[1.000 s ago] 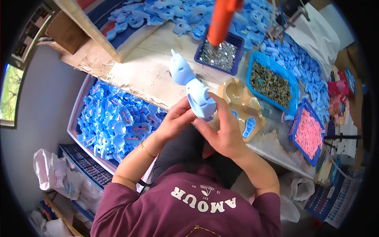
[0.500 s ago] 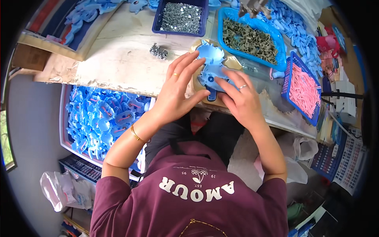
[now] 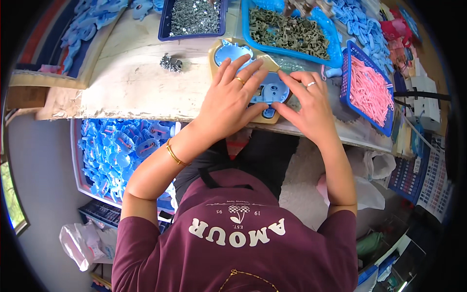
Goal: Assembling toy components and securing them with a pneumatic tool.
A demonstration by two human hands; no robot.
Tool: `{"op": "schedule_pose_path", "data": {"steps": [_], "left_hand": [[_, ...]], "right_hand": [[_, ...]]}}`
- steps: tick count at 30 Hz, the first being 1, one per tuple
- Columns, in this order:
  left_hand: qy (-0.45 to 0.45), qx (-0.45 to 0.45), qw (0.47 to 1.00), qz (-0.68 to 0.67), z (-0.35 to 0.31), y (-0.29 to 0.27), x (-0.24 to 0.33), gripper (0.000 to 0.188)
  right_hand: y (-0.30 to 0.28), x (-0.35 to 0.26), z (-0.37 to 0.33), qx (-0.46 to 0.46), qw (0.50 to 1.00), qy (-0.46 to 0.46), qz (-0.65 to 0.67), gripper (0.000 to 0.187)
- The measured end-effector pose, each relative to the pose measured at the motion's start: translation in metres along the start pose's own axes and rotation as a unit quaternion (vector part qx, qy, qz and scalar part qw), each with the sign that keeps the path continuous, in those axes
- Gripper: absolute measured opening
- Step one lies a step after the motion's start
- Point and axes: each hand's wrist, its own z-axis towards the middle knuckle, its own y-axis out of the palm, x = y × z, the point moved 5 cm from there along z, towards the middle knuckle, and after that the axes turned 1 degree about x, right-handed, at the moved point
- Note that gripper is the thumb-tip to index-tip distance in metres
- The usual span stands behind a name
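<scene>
A blue plastic shell [image 3: 275, 91] lies in a tan holding block [image 3: 217, 70] at the table's front edge. Its rounded other part [image 3: 232, 50] shows at the block's far left. My left hand [image 3: 228, 92] lies across the middle with fingers stretched out, touching the shell and covering much of it. On the right side, my right hand [image 3: 309, 100] has its thumb and index finger bent around the shell's edge. A small dark piece shows inside the shell beside my left fingers; its kind is too small to tell.
Behind the block stand a dark blue bin [image 3: 163, 29] of small metal pieces and a light blue tray [image 3: 335, 61] of greyish clips. A basket [image 3: 346, 80] of pink strips is at right. Metal bits [image 3: 171, 63] lie left. Below sits a crate [image 3: 78, 160] of blue shells.
The blue shell was raised and tilted over the block; now it lies flat in it. My left hand has moved right over it, and the right hand has shifted to its right edge.
</scene>
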Motion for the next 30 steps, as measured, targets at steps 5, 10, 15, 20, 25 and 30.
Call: {"op": "schedule_pose_path", "data": {"steps": [5, 10, 15, 20, 25, 30], "left_hand": [[-0.059, 0.039, 0.997, -0.037, -0.007, -0.012, -0.015, 0.086], [-0.081, 0.039, 0.995, -0.039, -0.020, -0.022, -0.024, 0.093], [-0.110, 0.049, 0.991, -0.049, -0.032, -0.025, -0.025, 0.089], [-0.094, 0.090, 0.989, -0.064, -0.047, -0.028, -0.018, 0.064], [-0.059, 0.064, 0.996, -0.014, -0.050, -0.017, -0.002, 0.020], [-0.070, 0.071, 0.995, 0.008, -0.051, -0.010, 0.005, 0.021]], "right_hand": [[0.001, 0.003, -0.001, -0.003, 1.000, 0.000, 0.010, 0.057], [0.000, 0.004, -0.002, -0.010, 1.000, 0.010, 0.020, 0.058], [0.003, 0.003, -0.001, -0.018, 0.999, 0.017, 0.020, 0.058], [0.003, 0.002, 0.003, -0.016, 1.000, 0.010, 0.022, 0.062], [0.004, 0.014, 0.009, -0.034, 0.998, 0.004, 0.055, 0.062], [0.002, 0.015, 0.012, -0.052, 0.993, 0.029, 0.102, 0.060]]}}
